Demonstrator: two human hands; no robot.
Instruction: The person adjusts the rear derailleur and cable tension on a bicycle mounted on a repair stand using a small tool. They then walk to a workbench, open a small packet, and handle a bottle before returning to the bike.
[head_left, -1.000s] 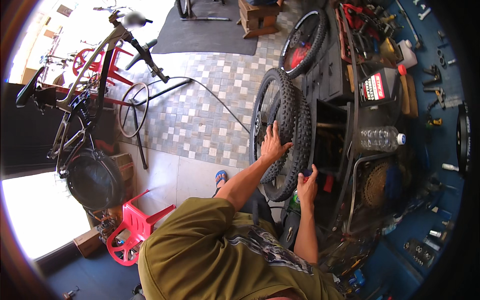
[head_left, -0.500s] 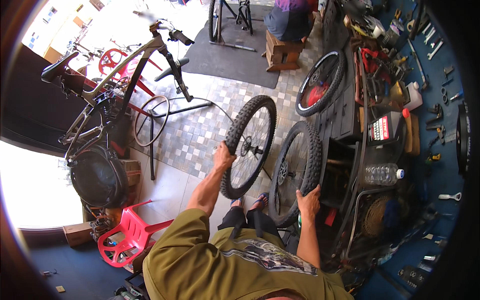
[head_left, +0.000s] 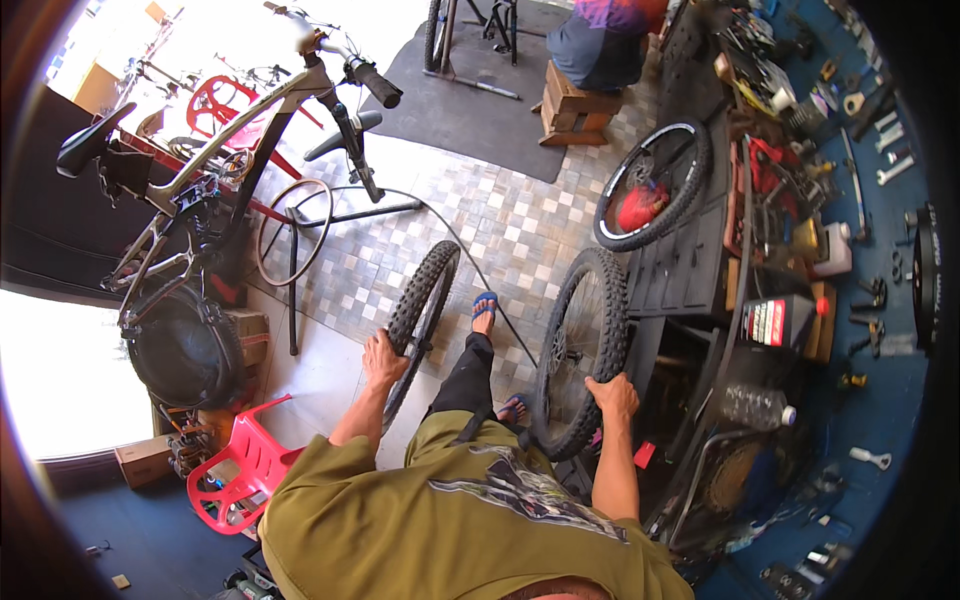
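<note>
I hold a bicycle wheel in each hand. My left hand [head_left: 383, 360] is closed around the knobby black tyre of one wheel [head_left: 426, 290], which is seen nearly edge-on at my left side. My right hand [head_left: 613, 396] grips the near right edge of the other wheel [head_left: 612, 290], whose spokes and brake disc face partly toward me. Both wheels stand roughly upright, one on each side of my legs. Their lower edges are partly hidden, so I cannot tell whether they touch the floor.
A bike frame [head_left: 262, 110] hangs on a repair stand [head_left: 375, 218] at left, with a hose [head_left: 475, 265] across the tiles. Another wheel [head_left: 688, 185] leans on the dark cabinets [head_left: 680, 245] at right. A red chair [head_left: 250, 460] stands near left; a person [head_left: 597, 45] sits ahead.
The left wheel has swung left and back beside me, turning more edge-on. My left foot has stepped forward. The right wheel stays at my right, still in my hand.
</note>
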